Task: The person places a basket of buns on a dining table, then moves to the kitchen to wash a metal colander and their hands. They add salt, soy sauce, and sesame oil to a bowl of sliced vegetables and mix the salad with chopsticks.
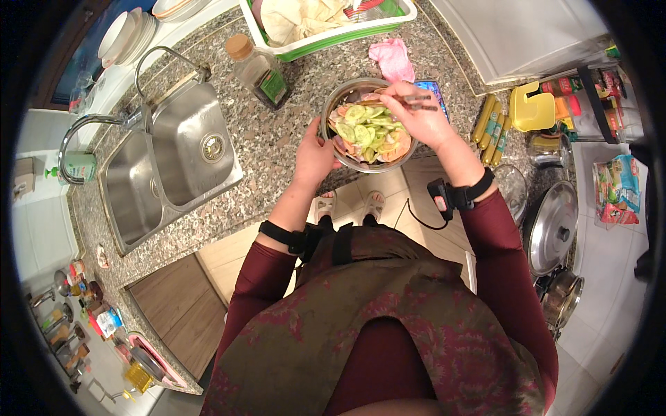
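Observation:
A round stainless steel bowl (pixel 375 167) stands near the counter's front edge, filled with sliced cucumber (pixel 362 134) and pinkish-orange slices (pixel 396 147). At its left rim, my left hand (pixel 316 155) steadies the bowl, thumb towards the near side. My right hand (pixel 418 115) grips a pair of chopsticks (pixel 420 97) over the bowl's right part; their far ends reach in among the slices, and my fingers partly hide them. Behind the bowl lies a pink cloth (pixel 394 58). A screen device (pixel 435 94) lies partly under my right hand and the bowl's side.
Left of the bowl are a cork-topped glass jar (pixel 258 78) and a double steel sink (pixel 193 148). A green-white basket (pixel 333 41) stands behind. To the right lie wrapped sausages (pixel 489 125), a yellow plastic holder (pixel 533 107), and a lidded pan (pixel 554 229).

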`<state>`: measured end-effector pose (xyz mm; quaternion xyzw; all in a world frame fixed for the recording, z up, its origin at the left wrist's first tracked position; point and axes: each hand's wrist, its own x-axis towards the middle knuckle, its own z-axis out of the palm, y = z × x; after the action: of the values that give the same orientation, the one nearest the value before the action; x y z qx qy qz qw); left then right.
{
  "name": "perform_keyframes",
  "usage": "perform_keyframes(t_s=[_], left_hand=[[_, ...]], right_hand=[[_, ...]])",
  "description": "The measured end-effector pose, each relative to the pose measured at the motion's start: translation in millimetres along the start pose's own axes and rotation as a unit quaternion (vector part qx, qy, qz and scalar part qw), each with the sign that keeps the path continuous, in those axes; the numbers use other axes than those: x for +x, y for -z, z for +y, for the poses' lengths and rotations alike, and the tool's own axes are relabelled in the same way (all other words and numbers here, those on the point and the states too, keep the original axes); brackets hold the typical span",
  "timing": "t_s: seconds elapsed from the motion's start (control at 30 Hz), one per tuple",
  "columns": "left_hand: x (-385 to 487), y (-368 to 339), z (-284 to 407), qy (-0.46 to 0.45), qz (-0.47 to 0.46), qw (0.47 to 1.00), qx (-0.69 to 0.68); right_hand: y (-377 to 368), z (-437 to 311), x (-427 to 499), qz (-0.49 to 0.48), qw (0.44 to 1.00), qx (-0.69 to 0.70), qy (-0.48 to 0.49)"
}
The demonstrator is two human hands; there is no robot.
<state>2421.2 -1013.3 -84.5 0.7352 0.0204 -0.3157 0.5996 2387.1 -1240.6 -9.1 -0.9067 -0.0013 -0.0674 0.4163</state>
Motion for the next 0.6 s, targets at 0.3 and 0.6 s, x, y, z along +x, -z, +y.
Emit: perform_keyframes(t_s=[0.3, 0.6], left_hand=[[2, 1, -3, 0.000, 0.005, 1.000, 0.023], [1, 2, -8, -0.006, -0.005, 1.000, 0.004]], right_hand=[[45, -46, -16, -0.043, 0.999, 0.003, 0.027], [23, -21, -12, -0.070, 0.996, 0.018, 0.052]])
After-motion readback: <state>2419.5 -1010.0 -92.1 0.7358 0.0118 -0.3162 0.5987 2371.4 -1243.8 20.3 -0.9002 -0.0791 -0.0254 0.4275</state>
